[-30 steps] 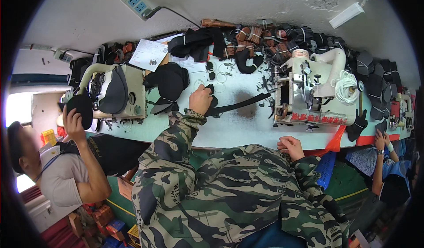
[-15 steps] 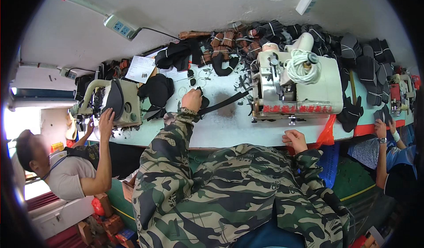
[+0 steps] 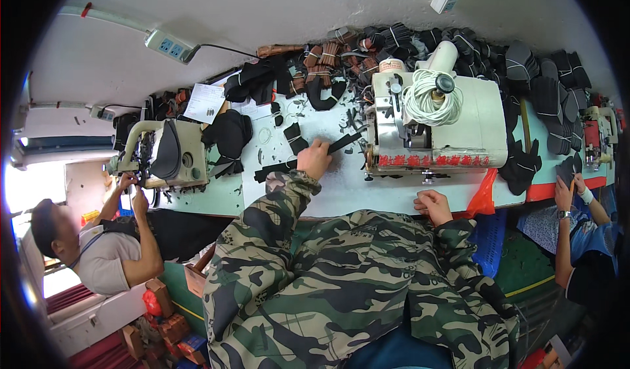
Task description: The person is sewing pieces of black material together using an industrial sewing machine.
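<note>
My left hand (image 3: 315,158) is closed over a long black strip (image 3: 346,141) lying across the white tabletop. The strip sticks out on both sides of the fingers, toward the sewing machine on the right and down to the left. Just beyond that hand lies a small bundle of black pieces (image 3: 295,138). At the table's front edge, below the cream sewing machine (image 3: 472,119), rests my right hand (image 3: 434,207). Its fingers are curled in, with nothing visible in them.
Tied bundles of dark pieces (image 3: 397,37) are heaped along the wall. A black heap (image 3: 231,132) and a second machine (image 3: 187,152) stand left, with a person beside them. At right, another person handles a dark piece. A red plastic bag (image 3: 484,195) hangs from the table edge.
My left hand has moved right and nearer to me, from the small black bundle onto the strip. The strip has shifted left. My right hand stays almost in place.
</note>
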The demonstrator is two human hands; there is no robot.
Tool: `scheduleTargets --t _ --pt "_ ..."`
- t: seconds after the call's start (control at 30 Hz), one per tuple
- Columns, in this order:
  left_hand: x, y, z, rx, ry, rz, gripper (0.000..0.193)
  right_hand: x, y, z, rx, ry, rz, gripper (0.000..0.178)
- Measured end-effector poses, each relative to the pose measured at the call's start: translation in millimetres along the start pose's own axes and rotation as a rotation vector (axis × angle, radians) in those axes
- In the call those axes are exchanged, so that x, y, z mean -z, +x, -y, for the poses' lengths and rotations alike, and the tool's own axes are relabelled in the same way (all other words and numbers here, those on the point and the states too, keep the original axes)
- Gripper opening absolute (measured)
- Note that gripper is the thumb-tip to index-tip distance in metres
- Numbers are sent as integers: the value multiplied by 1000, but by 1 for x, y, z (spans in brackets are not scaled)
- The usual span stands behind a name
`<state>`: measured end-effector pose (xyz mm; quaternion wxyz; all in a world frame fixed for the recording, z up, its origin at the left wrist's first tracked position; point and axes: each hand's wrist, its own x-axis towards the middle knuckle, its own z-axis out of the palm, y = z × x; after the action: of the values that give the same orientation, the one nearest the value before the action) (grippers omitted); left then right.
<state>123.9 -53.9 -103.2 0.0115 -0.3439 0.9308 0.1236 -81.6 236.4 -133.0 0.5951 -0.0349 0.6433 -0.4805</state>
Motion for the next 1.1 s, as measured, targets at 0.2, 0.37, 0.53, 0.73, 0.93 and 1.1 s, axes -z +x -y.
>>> scheduleTargets --t 0.2,0.37,0.53,0.73,0.93,1.1 --pt "-12 -9 5 -29 19 13 16 -3 1 -7 3 -34 -18 22" --pt "3 -8 3 13 -92 -74 17 -6 1 -2 46 -55 -27 22" --pt "19 -3 58 232 30 -228 11 -14 -5 3 78 -85 -11 21" --pt "25 14 71 223 9 -72 11 -73 13 18 369 -566 323 34" --pt "36 -38 26 50 -421 -159 10 -181 58 43 532 -951 377 77" --pt "-1 -63 42 192 -374 -240 8 -208 102 43 670 -893 213 75"
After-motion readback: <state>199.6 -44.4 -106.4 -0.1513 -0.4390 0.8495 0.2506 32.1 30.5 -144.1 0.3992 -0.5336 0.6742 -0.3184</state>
